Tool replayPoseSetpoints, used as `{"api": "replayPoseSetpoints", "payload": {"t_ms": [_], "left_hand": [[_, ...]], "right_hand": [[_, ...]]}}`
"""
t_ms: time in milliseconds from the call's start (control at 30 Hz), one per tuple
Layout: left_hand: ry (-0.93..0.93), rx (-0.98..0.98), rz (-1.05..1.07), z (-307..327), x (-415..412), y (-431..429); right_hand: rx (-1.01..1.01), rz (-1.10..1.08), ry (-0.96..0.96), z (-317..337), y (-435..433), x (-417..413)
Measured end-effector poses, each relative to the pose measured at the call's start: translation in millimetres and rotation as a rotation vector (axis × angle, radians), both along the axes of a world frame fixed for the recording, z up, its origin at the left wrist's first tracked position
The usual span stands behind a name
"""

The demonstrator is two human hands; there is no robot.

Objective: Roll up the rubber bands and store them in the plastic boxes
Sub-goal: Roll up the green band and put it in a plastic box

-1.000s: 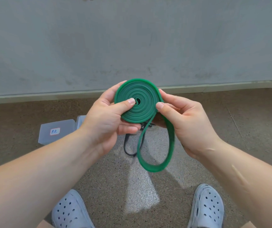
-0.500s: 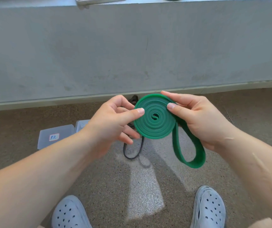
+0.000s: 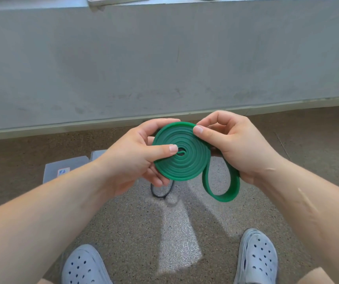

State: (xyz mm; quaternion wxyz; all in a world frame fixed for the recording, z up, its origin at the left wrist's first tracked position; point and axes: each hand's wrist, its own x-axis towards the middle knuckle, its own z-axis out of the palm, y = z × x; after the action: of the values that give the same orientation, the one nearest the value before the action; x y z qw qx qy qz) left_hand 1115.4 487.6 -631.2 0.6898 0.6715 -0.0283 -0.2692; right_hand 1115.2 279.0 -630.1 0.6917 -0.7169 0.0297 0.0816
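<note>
You hold the green rubber band (image 3: 182,158) above the floor, mostly wound into a flat ridged spiral, your left hand (image 3: 135,158) in a pinching grip at its centre, your right hand (image 3: 236,146) pinching its one o'clock rim, with a loose loop at four o'clock left to roll before boxing in the plastic box (image 3: 62,171) at nine o'clock.

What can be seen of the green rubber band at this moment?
The green rubber band is a flat, matte strap, mostly wound into a tight spiral disc facing the camera. An unrolled loop hangs from its lower right. It is held in the air above the floor. The left hand grips the disc, thumb pressed beside its centre; the right hand pinches the upper right rim, and the loose loop runs behind that hand.
</note>
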Motion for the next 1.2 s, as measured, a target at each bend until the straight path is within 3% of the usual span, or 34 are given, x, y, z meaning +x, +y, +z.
{"api": "replayPoseSetpoints", "payload": {"t_ms": [533,700,800,1100,1200], "left_hand": [[0.050,-0.268,0.396,-1.1,-3.3,-14.2],[0.061,-0.315,0.523,-0.3,-15.4,-34.7],[0.074,-0.321,0.563,-2.0,-17.1,-42.8],[0.088,-0.319,0.633,0.5,-11.5,-36.3],[0.075,-0.309,0.638,2.5,-11.3,-37.2]], "right_hand": [[0.262,-0.198,-0.065,-3.3,11.0,-2.1],[0.181,-0.447,-0.169,-5.7,26.7,-5.4],[0.198,-0.552,-0.139,-7.3,32.5,-3.7],[0.281,-0.280,-0.040,-15.3,33.7,-12.9],[0.257,-0.316,-0.108,-17.6,33.1,-14.7]]}}
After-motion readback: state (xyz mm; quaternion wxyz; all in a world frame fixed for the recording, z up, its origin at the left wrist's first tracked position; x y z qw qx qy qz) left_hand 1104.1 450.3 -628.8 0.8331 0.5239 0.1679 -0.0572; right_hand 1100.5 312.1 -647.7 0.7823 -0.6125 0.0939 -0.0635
